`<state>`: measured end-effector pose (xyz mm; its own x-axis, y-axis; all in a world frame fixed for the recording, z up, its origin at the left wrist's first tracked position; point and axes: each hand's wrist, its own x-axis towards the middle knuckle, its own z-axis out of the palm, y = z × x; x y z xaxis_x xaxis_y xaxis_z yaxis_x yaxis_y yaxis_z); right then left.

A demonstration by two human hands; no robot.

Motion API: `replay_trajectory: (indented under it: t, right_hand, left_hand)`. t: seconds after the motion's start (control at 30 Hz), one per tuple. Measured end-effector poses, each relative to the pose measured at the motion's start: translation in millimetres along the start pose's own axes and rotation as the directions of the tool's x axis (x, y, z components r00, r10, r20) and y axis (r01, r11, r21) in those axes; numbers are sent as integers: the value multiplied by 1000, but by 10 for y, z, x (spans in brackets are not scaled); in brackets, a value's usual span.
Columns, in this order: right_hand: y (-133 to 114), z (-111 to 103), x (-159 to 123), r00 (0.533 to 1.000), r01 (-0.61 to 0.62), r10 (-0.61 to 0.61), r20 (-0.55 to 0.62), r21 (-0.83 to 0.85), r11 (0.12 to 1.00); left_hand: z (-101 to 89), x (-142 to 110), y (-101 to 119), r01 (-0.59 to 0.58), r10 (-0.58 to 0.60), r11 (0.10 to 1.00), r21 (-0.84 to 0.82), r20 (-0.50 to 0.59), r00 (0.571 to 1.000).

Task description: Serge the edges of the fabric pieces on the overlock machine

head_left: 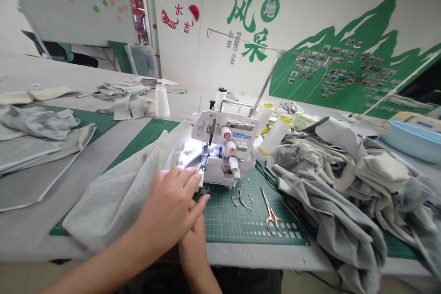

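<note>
My left hand (172,206) lies flat, fingers stretched out, on a grey fabric piece (120,188) in front of a white overlock sewing machine (223,151). Its fingertips reach toward the lit presser foot. My right hand (195,239) sits under the left one at the table's front edge; its fingers are mostly covered, so I cannot tell what they do. The fabric runs from the machine's needle area back to the left over a green cutting mat (234,220).
Rose-gold scissors (274,216) and grey fabric trimmings (243,200) lie on the mat right of the machine. A big heap of grey garments (347,179) fills the right side. Thread cones (275,135) stand behind the machine. A blue basin (411,140) sits far right; more grey fabric (37,133) lies left.
</note>
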<state>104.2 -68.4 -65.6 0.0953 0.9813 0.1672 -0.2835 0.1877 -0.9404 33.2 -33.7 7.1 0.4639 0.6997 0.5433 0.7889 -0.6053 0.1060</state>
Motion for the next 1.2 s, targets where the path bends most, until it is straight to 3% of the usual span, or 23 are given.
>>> replay_trajectory:
  t: [0.13, 0.3, 0.47, 0.57, 0.67, 0.8, 1.0, 1.13, 1.2]
  right_hand:
    - [69, 192, 81, 998, 13, -12, -62, 17, 1000]
    - [151, 352, 217, 993, -8, 19, -118, 92, 996]
    - [97, 410, 313, 987, -65, 99, -127, 249, 966]
    - [134, 456, 295, 985, -124, 154, -83, 287, 950]
    - [156, 506, 281, 992, -93, 108, -71, 186, 978]
    - [128, 549, 329, 993, -79, 86, -85, 78, 994]
    - [119, 535, 296, 999, -22, 21, -24, -37, 999]
    - [138, 524, 251, 999, -31, 28, -34, -88, 996]
    - [148, 519, 254, 999, -33, 31, -32, -79, 996]
  left_hand:
    - [-111, 107, -48, 6, -6, 1000, -15, 2, 1000]
    - [-139, 176, -154, -21, 27, 997, -69, 100, 995]
    - [-221, 308, -278, 156, -116, 974, -164, 228, 967]
    - [-237, 475, -405, 388, -241, 825, -412, 365, 899]
    - [-198, 606, -524, 513, -247, 619, -594, 473, 846]
    - [-162, 703, -661, 528, -234, 550, -648, 487, 841]
    - [-48, 1090, -908, 460, -348, 439, -771, 326, 879]
    - [109, 1379, -873, 490, -246, 306, -816, 430, 869]
    - [152, 1465, -812, 518, -149, 195, -833, 497, 855]
